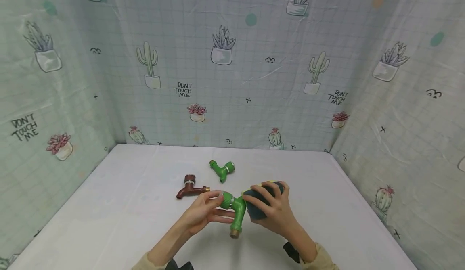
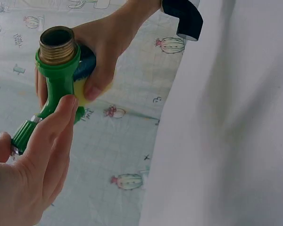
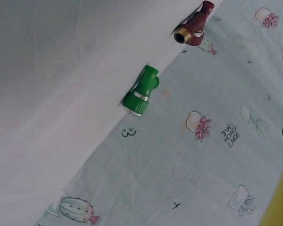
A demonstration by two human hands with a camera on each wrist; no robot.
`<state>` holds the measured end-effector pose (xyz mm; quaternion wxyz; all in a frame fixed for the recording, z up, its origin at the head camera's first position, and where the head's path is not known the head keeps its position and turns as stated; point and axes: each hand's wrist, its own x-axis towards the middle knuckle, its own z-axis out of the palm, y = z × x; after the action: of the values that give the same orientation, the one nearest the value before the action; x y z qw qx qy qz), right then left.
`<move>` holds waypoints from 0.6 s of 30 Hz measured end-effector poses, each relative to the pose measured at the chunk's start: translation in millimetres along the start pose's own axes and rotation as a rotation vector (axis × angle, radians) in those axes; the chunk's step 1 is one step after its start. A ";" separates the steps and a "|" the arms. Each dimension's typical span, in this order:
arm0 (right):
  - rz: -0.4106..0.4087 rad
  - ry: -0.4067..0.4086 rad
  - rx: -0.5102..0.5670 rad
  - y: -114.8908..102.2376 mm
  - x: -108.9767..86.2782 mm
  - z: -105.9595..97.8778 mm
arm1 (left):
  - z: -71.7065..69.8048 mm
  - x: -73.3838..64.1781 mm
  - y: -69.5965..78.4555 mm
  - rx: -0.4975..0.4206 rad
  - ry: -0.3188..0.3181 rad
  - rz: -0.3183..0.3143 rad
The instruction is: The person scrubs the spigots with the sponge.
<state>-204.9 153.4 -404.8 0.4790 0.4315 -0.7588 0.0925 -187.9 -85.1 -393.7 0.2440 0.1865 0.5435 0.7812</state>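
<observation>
In the head view, my left hand [image 1: 200, 215] grips a green tap [image 1: 238, 213] by its ribbed knob, thumb on one side and fingers behind. The tap's brass threaded end points down toward me; the left wrist view shows its open mouth. My right hand [image 1: 277, 213] holds a sponge [image 1: 255, 210], dark on one face and yellow on the other, against or very close to the tap's spout side. Exact contact is hidden. In the right wrist view, the sponge's yellow side [image 3: 279, 202] fills the lower right edge and the right hand itself is out of sight.
Behind my hands on the white table [image 1: 120, 213] lie a second green tap [image 1: 223, 170] and, left of it, a dark red tap [image 1: 190, 189] with a brass end. Cloth walls [image 1: 250, 80] printed with potted cacti rise around the table.
</observation>
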 end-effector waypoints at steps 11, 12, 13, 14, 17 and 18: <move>0.089 0.075 0.122 6.3 0.3 6.1 | 0.5 -2.5 4.2 0.035 0.148 0.007; 0.092 0.058 0.137 4.7 1.9 6.5 | 0.9 -2.1 4.4 0.045 0.135 0.009; 0.095 0.037 0.142 3.1 3.0 7.0 | 1.3 -1.7 4.5 0.056 0.124 0.011; 0.098 0.014 0.138 1.8 3.6 7.3 | 2.0 -1.3 4.6 0.066 0.118 0.012; 0.103 -0.031 0.095 0.8 2.8 9.1 | 3.3 -2.4 4.0 0.097 0.118 0.027; 0.106 -0.038 0.081 1.7 1.7 9.8 | 3.5 -2.9 3.8 0.103 0.123 0.033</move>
<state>-212.8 148.0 -408.1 0.4410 0.4112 -0.7854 0.1400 -184.3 -85.2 -389.1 0.1872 0.1597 0.5938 0.7661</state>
